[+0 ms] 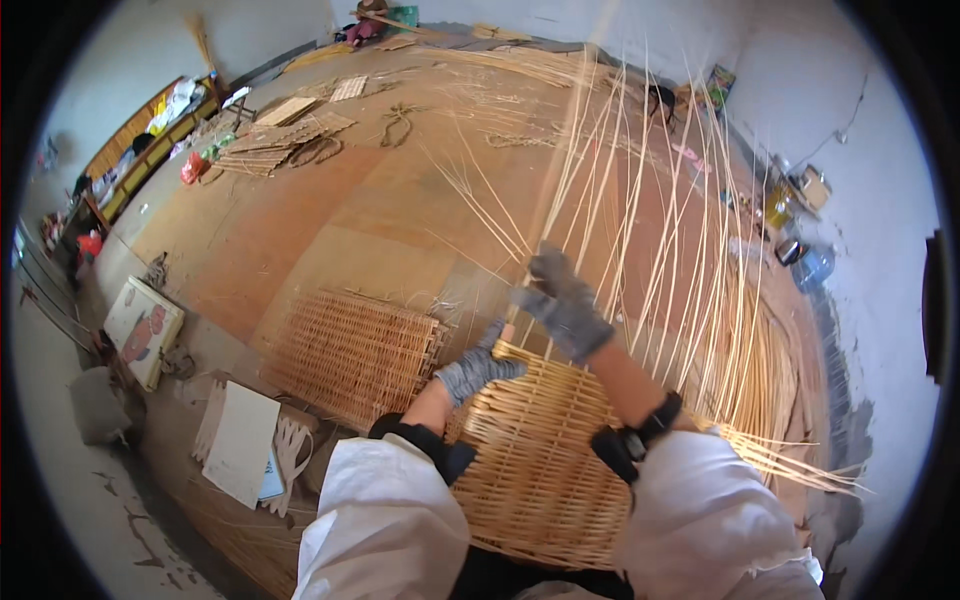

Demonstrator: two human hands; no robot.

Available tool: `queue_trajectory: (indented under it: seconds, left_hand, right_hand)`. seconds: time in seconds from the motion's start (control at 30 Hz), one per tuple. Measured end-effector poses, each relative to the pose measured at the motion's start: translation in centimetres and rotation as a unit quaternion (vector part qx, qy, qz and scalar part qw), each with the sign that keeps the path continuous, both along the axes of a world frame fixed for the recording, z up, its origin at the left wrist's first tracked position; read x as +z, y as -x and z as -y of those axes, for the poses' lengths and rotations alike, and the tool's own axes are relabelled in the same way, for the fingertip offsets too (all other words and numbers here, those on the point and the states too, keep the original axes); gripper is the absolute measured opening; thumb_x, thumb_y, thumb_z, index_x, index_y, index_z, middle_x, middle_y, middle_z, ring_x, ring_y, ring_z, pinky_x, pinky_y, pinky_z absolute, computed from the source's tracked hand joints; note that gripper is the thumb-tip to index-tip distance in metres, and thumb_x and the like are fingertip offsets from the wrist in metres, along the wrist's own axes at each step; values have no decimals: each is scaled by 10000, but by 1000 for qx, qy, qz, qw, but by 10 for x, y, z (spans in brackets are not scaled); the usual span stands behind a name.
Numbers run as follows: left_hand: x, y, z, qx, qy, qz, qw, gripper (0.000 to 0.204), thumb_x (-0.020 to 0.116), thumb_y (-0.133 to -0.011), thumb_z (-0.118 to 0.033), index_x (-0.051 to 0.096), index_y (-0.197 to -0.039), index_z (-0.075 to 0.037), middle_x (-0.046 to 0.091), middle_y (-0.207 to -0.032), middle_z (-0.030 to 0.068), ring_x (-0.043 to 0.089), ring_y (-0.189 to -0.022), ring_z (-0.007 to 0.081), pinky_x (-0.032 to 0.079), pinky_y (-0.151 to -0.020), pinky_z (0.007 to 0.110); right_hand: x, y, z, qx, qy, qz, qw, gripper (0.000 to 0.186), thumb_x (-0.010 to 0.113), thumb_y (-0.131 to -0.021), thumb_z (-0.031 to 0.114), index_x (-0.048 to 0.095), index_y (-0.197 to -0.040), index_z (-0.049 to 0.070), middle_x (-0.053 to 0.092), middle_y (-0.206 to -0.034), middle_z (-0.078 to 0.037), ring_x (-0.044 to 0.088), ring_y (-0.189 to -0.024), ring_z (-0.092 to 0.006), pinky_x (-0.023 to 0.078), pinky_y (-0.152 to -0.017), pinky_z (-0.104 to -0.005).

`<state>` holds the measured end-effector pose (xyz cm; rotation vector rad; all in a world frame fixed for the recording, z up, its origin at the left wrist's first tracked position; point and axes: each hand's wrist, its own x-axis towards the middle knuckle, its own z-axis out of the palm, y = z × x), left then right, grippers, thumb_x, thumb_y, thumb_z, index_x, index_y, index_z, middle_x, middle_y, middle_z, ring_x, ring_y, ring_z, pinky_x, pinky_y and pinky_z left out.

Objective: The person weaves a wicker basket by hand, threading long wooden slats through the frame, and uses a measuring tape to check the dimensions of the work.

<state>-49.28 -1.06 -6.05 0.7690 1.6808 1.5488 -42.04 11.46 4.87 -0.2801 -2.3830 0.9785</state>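
A half-woven wicker panel (545, 460) lies over my lap, its long loose willow rods (640, 230) fanning up and away from its far edge. My left hand (478, 374), in a grey glove, is closed on the panel's far left corner, with its thumb pointing up. Just above and to the right, my gloved right hand (566, 308) has its fingers curled around a wicker rod (565, 165). That rod is smeared by motion and rises from the panel's left edge. A dark band (655, 420) circles my right wrist.
Left of my lap lies another woven panel (350, 350). A pile of rods (755, 370) stretches along the right. Further left are a white board (242, 440) and a stool-like box (145, 325). A bench (150, 150) lines the left wall; a person (365, 25) sits far back.
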Motion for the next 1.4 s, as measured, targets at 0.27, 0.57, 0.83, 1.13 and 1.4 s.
queue_trajectory:
  seconds: [0.27,0.57,0.83,1.13,1.4]
  left_hand:
    - [-20,-13,-4,0,169,-217,961,440,639,-679,-316,524,-996,-34,578,-900,114,552,-834,230,435,-750,301]
    - [25,6,13,129,86,48,987,450,352,-845,-398,568,-828,-4,553,-667,134,501,-567,256,421,-593,319]
    - [15,21,1,131,108,334,927,362,645,-706,-269,551,-981,-52,569,-828,84,525,-747,165,442,-624,276]
    - [50,7,3,18,157,211,965,345,568,-754,-361,595,-896,-48,573,-744,51,505,-604,138,423,-534,251]
    - [38,-40,2,106,33,-222,969,253,568,-770,-202,572,-920,2,569,-833,106,538,-793,220,412,-765,277]
  right_hand:
    - [-43,-3,54,75,-196,-122,970,137,479,-770,185,501,-803,54,536,-809,-94,550,-708,-197,451,-650,-342]
    - [-1,214,4,377,-221,243,866,187,557,-695,43,504,-872,73,536,-656,-56,540,-587,-210,450,-539,-310]
    - [-64,120,-100,-73,421,258,866,127,409,-816,138,472,-742,57,431,-529,-29,443,-393,-167,452,-407,-346]
    - [-50,-122,-45,-105,676,-148,714,115,523,-806,148,459,-769,60,469,-618,-20,442,-486,-136,453,-507,-356]
    - [-71,-79,-18,-50,575,-353,736,165,439,-847,189,484,-902,40,526,-684,-33,513,-577,-145,464,-614,-345]
